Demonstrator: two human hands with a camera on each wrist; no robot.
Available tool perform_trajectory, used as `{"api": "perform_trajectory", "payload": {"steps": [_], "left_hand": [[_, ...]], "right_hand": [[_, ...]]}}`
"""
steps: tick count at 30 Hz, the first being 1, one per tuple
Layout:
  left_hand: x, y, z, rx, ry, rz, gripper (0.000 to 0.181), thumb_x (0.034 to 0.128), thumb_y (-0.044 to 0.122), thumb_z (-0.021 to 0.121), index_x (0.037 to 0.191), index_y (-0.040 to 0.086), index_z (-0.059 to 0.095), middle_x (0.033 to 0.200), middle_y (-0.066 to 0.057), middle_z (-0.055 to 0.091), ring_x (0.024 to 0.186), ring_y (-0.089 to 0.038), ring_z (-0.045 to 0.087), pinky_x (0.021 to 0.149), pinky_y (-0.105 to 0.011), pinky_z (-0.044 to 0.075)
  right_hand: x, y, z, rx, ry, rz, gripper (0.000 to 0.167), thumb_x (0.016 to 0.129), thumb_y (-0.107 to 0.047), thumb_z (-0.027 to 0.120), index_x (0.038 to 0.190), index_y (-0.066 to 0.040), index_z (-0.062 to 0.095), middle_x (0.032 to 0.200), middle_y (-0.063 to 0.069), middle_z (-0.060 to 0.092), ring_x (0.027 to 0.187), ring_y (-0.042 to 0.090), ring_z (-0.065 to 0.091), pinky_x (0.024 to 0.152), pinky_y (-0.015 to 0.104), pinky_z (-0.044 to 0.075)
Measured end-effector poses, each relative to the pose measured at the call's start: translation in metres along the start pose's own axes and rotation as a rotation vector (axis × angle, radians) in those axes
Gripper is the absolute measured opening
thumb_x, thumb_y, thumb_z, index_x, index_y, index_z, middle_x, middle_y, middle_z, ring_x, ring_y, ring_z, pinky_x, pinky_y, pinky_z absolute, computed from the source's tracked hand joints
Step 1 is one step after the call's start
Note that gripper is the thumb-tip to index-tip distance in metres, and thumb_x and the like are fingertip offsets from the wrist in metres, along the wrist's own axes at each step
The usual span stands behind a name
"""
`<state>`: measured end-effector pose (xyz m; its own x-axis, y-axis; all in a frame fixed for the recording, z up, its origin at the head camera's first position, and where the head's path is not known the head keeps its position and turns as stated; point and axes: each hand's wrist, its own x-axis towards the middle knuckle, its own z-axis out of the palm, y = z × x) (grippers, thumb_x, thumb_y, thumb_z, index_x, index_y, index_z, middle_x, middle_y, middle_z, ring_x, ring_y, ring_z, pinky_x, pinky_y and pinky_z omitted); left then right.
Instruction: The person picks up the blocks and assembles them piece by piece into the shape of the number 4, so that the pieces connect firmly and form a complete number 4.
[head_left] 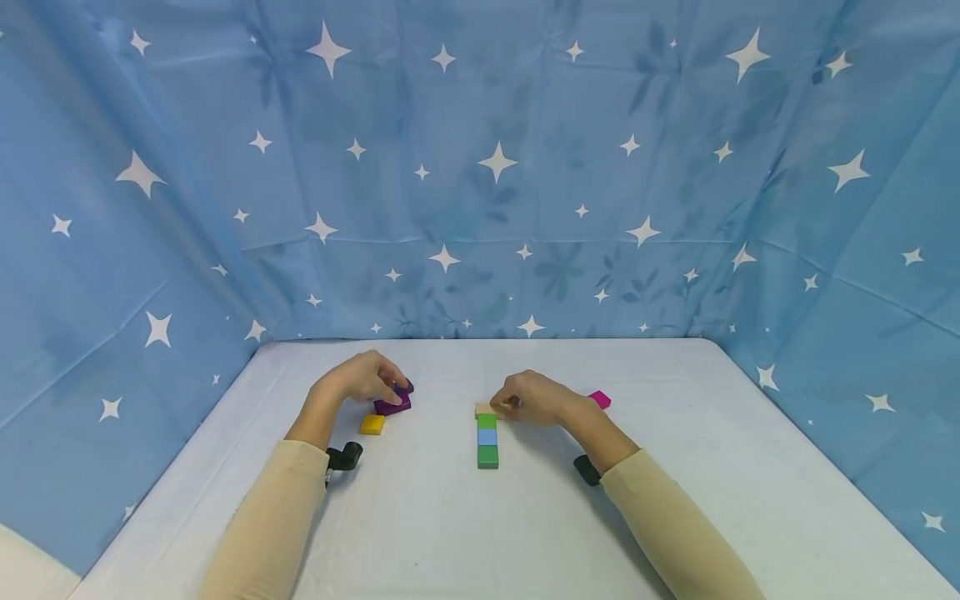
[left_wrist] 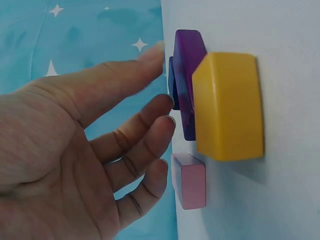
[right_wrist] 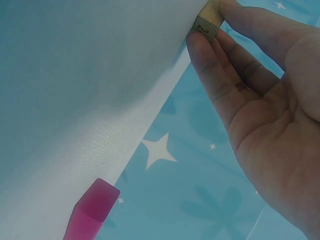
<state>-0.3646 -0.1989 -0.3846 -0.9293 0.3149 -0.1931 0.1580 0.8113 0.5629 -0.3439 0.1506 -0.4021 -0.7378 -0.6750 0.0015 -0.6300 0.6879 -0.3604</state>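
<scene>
My right hand [head_left: 534,398] pinches a plain wooden block [right_wrist: 209,19] between thumb and fingertips; a dark "2" marks its end. In the head view this wooden block [head_left: 482,410] lies at the far end of a row: a light green block [head_left: 487,421], a blue block [head_left: 487,437] and a darker green block [head_left: 487,457]. On the left, my left hand [left_wrist: 95,145] has its fingers loosely bent with nothing between them. Near its fingertips are a purple block [left_wrist: 188,82], a dark blue block [left_wrist: 172,82] partly hidden behind it, a pink block [left_wrist: 191,181] and a yellow block [left_wrist: 232,107].
A magenta block [head_left: 600,400] lies beyond my right wrist, partly covered by it. The white table [head_left: 450,533] ends at a blue curtain [head_left: 465,200] with white stars, which also hangs along both sides.
</scene>
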Motion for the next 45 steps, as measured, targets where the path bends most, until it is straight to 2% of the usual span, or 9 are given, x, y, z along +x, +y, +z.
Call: {"api": "perform_trajectory", "payload": {"steps": [4,10,21,34,41,45], "left_hand": [[0.000,-0.002,0.000,0.010,-0.005,-0.011,0.025,0.0877,0.014,0.083,0.113,0.015,0.081,0.118,-0.010,0.073,0.110,-0.029,0.064,0.094,-0.046,0.055],[0.000,-0.003,0.001,-0.020,-0.005,-0.029,0.025,0.0864,0.007,0.083,0.110,0.013,0.081,0.113,-0.009,0.073,0.101,-0.025,0.065,0.088,-0.039,0.058],[0.001,-0.002,0.003,-0.069,-0.018,-0.047,0.025,0.0854,0.004,0.084,0.110,0.010,0.081,0.113,-0.012,0.072,0.098,-0.025,0.068,0.086,-0.038,0.062],[0.002,0.004,0.008,-0.063,-0.032,0.008,0.025,0.0880,0.003,0.081,0.112,0.009,0.080,0.113,-0.011,0.074,0.099,-0.024,0.068,0.084,-0.037,0.062],[0.005,0.011,0.015,-0.033,-0.029,0.052,0.024,0.0878,0.005,0.081,0.111,0.011,0.081,0.105,-0.007,0.074,0.083,-0.020,0.067,0.078,-0.032,0.059],[0.006,0.018,0.019,-0.006,-0.024,0.076,0.024,0.0881,0.005,0.081,0.111,0.012,0.081,0.106,-0.006,0.074,0.088,-0.019,0.066,0.084,-0.035,0.059]], "right_hand": [[0.000,0.000,0.000,0.001,0.000,0.001,0.031,0.094,-0.002,0.073,0.124,-0.011,0.077,0.113,0.003,0.074,0.099,0.014,0.065,0.094,0.036,0.057],[0.000,-0.001,0.000,0.006,-0.001,0.010,0.032,0.095,-0.001,0.072,0.125,-0.010,0.077,0.114,0.003,0.074,0.100,0.016,0.065,0.095,0.037,0.057],[-0.001,-0.001,0.000,-0.009,0.008,-0.003,0.030,0.095,-0.002,0.073,0.123,-0.011,0.078,0.112,0.003,0.074,0.097,0.014,0.064,0.093,0.035,0.058],[0.001,0.002,0.002,-0.019,0.008,-0.010,0.030,0.095,-0.002,0.073,0.123,-0.012,0.078,0.110,0.002,0.074,0.095,0.013,0.063,0.092,0.033,0.057],[0.000,0.002,0.000,-0.042,0.020,-0.063,0.029,0.094,0.001,0.072,0.121,-0.008,0.078,0.107,0.004,0.074,0.094,0.015,0.064,0.090,0.033,0.058],[-0.001,0.002,0.000,-0.041,0.020,-0.061,0.029,0.094,0.000,0.072,0.121,-0.008,0.078,0.108,0.005,0.074,0.095,0.016,0.065,0.090,0.033,0.058]]}}
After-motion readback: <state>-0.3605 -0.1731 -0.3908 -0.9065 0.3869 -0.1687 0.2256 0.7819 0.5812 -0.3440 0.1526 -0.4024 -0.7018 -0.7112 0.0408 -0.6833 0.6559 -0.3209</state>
